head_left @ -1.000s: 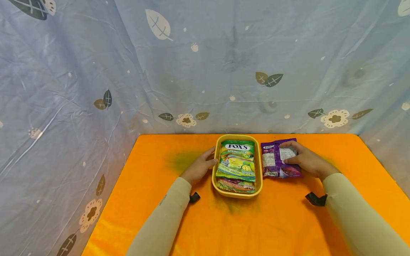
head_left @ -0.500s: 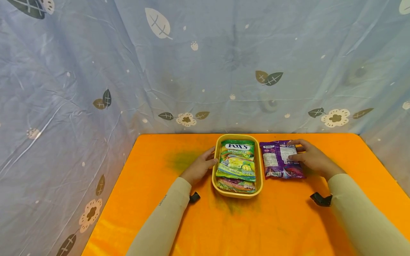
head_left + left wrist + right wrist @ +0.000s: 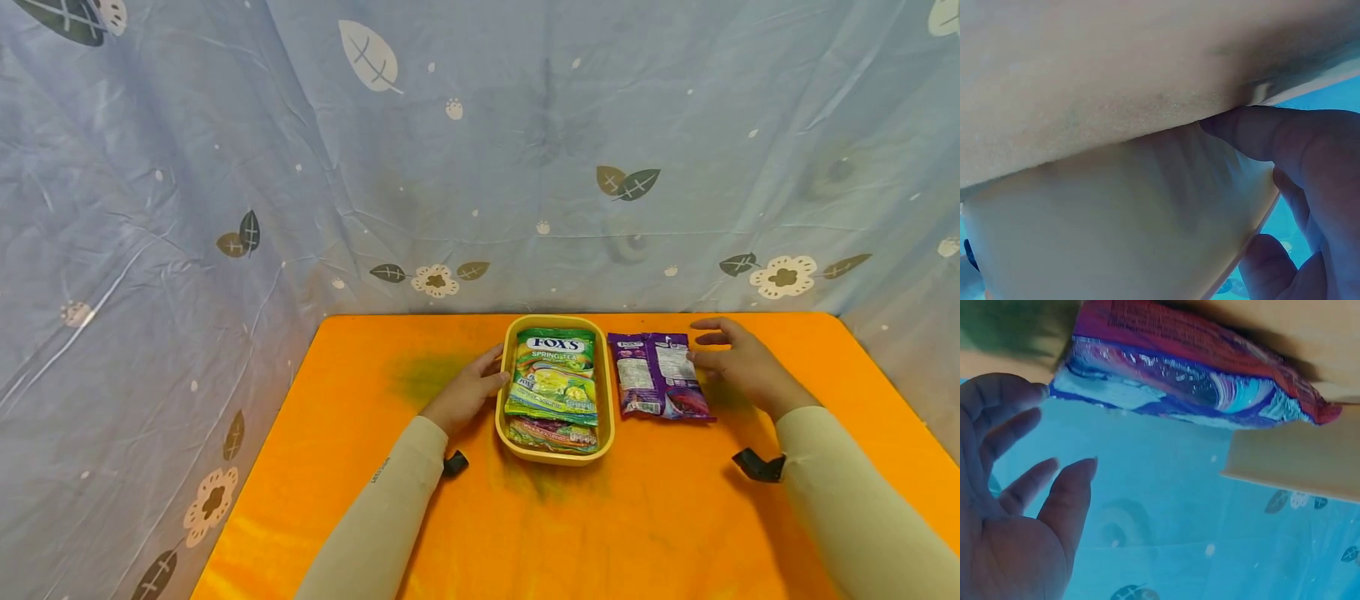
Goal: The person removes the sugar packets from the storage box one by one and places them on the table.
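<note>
A pale-yellow tray (image 3: 608,417) stands near the back of the table. In it lie green Fox's Spring Tea candy packets (image 3: 557,346), overlapping, with a reddish packet (image 3: 553,435) partly hidden at the near end. My left hand (image 3: 463,396) holds the tray's left side, its bent digits against the outer wall (image 3: 1097,231) in the left wrist view. Right of the tray, a purple Fox's candy packet (image 3: 660,375) lies with its back seam up. My right hand (image 3: 746,367) is just beyond its right edge, fingers spread and holding nothing; whether a fingertip touches the packet (image 3: 1166,375) I cannot tell.
An orange cloth (image 3: 600,533) covers the table. Blue patterned curtains (image 3: 510,167) rise behind the table and along both sides. Black straps (image 3: 759,465) hang at both wrists.
My right hand has let go of the purple packet and drawn back to the right. The packet now lies flat beside the tray. My left hand and the tray have stayed put.
</note>
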`<control>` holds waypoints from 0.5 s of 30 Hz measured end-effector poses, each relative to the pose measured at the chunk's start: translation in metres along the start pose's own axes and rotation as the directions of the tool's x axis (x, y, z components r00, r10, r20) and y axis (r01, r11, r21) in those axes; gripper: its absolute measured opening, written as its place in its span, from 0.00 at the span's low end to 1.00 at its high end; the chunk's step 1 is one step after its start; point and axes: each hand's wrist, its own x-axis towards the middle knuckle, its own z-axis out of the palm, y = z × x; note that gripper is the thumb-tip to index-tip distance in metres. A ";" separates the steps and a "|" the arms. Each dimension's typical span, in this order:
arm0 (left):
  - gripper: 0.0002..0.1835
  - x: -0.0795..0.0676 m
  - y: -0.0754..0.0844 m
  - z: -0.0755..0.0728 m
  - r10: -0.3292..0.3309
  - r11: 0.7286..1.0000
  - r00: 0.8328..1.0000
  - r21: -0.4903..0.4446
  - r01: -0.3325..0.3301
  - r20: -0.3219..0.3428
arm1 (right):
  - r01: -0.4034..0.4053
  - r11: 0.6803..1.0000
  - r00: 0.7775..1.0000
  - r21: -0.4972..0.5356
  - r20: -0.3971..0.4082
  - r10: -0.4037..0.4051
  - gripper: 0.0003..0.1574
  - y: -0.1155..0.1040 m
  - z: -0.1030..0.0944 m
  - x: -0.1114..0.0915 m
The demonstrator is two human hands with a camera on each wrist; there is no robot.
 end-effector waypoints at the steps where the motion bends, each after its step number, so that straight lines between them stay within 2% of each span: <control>1: 0.31 0.000 0.000 0.000 -0.001 1.000 1.000 0.003 0.001 -0.002 | 0.007 1.000 1.000 0.014 -0.003 -0.007 0.42 -0.002 0.000 -0.001; 15: 0.32 0.000 -0.002 -0.001 -0.011 1.000 1.000 -0.002 0.011 -0.016 | 0.077 0.993 0.997 0.088 -0.018 -0.075 0.43 -0.021 0.008 -0.003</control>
